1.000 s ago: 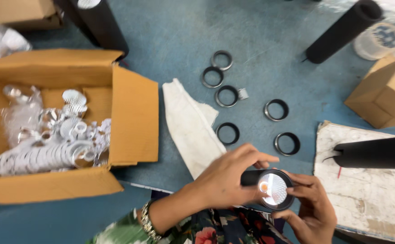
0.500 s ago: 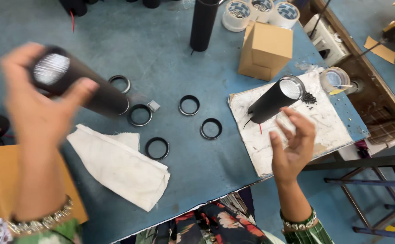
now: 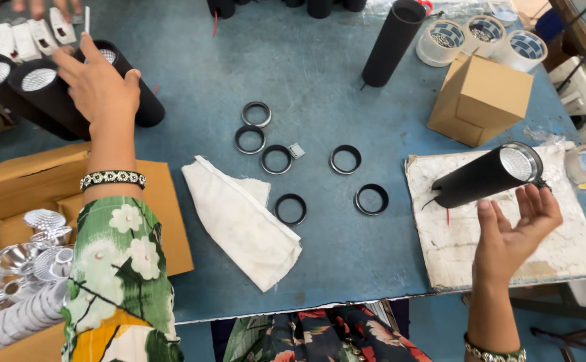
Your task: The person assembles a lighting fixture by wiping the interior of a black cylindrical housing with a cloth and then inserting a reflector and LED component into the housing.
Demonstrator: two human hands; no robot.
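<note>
1. Over on the far left sits an open cardboard box (image 3: 165,221) with shiny silver cups (image 3: 18,281) piled inside it.
2. Up near the top left, three black tubes (image 3: 44,100) lie side by side on the blue table (image 3: 320,74), their round white ends facing up.
3. Resting on the third of these, the black tube with the light end (image 3: 142,97), is the left hand (image 3: 98,87). Its fingers are spread flat over the tube, and I cannot tell if it is gripping or just touching.
4. That arm wears a flowery sleeve (image 3: 118,281) and a beaded band (image 3: 112,179).
5. Next comes a white cloth (image 3: 246,224), lying flat near the table's front edge.
6. Six black rings (image 3: 291,208) are scattered in the middle of the table, apart from each other.
7. Farther back, a tall black tube (image 3: 392,43) stands upright.
8. To its right are a small closed cardboard box (image 3: 481,100) and some rolls of tape (image 3: 487,33).
9. On a stained white board (image 3: 440,248) lies another black tube (image 3: 484,175), tilted, with its shiny end pointing right.
10. Just under it is the right hand (image 3: 514,231), palm up and fingers loose, holding nothing and close to that tube.
</note>
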